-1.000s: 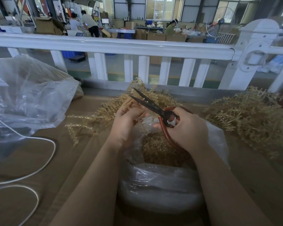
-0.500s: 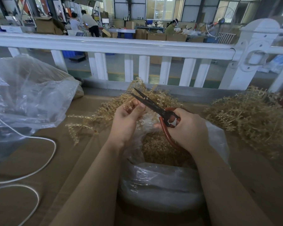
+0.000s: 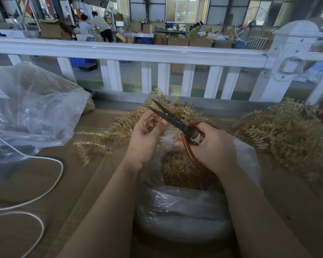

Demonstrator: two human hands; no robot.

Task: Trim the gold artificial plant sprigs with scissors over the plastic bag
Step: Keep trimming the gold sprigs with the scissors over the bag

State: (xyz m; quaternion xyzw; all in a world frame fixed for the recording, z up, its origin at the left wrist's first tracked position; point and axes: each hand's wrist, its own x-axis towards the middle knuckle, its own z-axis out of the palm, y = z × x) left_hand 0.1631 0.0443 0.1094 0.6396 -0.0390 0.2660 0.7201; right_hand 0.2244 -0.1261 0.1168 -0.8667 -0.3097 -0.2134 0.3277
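At a factory bench, the left hand (image 3: 146,135) now holds a gold sprig (image 3: 151,122) higher and closer to the blades than a second ago, its fingers curled round the stem and the thumb tip just beside the lower blade. The right hand (image 3: 212,146) grips the red handles of the scissors (image 3: 172,120), whose dark blades stand apart and point up and away toward the white railing (image 3: 131,51). The lift appears to bring the stem into the open blades, so the next snip looks close. Hands and scissors sit above the mouth of the plastic bag (image 3: 183,211), where gold trimmings (image 3: 179,168) already lie heaped. More sprigs wait on the brown table (image 3: 82,183): one spread (image 3: 101,138) behind the left hand, a larger pile (image 3: 285,135) to the right. A second clear bag (image 3: 32,112) and a white cable (image 3: 50,161) lie at left. No brand, label or writing is legible on the scissors, bags or cartons beyond the railing.
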